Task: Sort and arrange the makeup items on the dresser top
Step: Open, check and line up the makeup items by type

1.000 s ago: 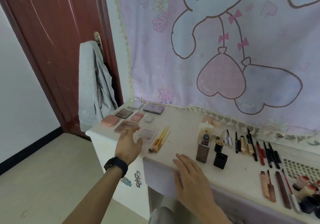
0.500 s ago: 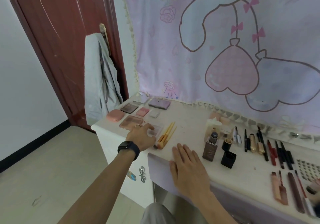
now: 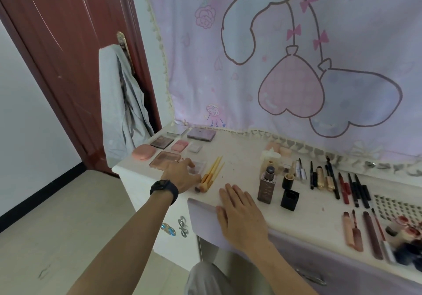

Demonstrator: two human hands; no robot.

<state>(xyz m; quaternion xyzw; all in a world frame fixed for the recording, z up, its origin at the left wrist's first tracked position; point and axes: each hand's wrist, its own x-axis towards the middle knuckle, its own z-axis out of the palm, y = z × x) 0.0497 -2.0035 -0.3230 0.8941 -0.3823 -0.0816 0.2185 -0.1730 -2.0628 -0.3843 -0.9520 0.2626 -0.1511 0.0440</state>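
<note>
On the white dresser top, my left hand lies over a small clear palette, fingers touching it. Just right of it lie wooden-handled brushes. My right hand rests flat on the dresser's front edge, fingers straight. Palettes sit grouped at the left: a pink compact, a brown palette, a dark palette, a pink blush and a mauve palette. A foundation bottle and a black cap stand in the middle.
Pencils and mascaras lie in a row at the right, lip glosses and small jars nearer the front right. A grey garment hangs on the red door. A cartoon cloth covers the wall.
My left hand moved forward onto the clear palette beside the brushes. My right hand stayed flat on the front edge. The view shifted slightly left and down.
</note>
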